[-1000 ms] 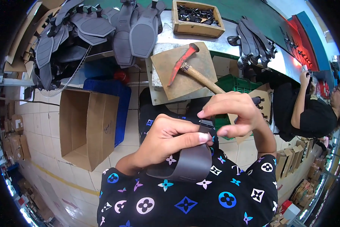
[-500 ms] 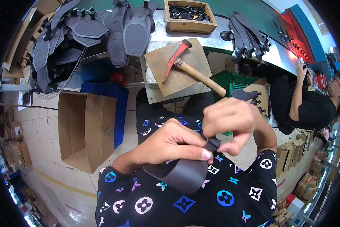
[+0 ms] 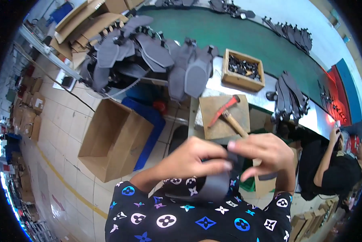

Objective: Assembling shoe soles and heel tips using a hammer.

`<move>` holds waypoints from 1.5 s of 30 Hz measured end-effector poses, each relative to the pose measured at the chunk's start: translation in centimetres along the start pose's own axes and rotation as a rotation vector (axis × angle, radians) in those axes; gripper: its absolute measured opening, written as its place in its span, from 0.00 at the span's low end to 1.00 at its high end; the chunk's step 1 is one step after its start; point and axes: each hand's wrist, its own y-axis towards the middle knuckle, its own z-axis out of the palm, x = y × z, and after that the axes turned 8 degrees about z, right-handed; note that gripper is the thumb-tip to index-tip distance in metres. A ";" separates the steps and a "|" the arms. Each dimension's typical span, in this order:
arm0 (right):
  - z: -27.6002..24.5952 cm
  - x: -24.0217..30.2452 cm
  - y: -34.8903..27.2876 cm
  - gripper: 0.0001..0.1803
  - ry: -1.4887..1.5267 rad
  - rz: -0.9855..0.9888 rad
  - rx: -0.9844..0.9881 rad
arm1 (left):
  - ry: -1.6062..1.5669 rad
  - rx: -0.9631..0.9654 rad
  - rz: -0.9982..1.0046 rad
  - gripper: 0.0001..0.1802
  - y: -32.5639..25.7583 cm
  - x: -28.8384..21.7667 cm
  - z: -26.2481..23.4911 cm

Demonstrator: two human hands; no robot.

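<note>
My left hand [image 3: 195,159] pinches a dark grey, bent shoe sole [image 3: 215,188] in front of my patterned shirt; part of the sole is hidden behind the fingers and blurred by motion. My right hand [image 3: 267,153] is just to its right, fingers stretched and thumb apart, with nothing visible in it. Beyond both hands, a hammer [image 3: 238,125] with a red head and wooden handle lies on a brown square board [image 3: 210,105].
A wooden box [image 3: 242,84] of small dark pieces stands behind the board. Soles are heaped at the left [image 3: 152,52] and right [image 3: 288,94] of it. An open cardboard carton [image 3: 126,149] stands on the floor at left. A co-worker [image 3: 330,161] sits at right.
The view has tilted up and shows more of the green bench. My right hand has let go of the small black piece by the sole and opened. My left hand still holds the sole.
</note>
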 end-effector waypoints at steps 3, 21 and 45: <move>1.1 -2.6 -2.5 0.32 -0.200 0.381 -0.226 | 0.579 -0.575 0.143 0.10 1.7 2.8 -4.7; -3.5 -20.9 -23.3 0.28 -0.542 1.211 -1.322 | 1.504 -0.761 -0.315 0.23 8.3 11.3 -20.0; 15.2 -9.4 -9.3 0.47 -0.385 1.027 -0.605 | 0.196 -0.601 -0.068 0.21 8.0 4.9 0.0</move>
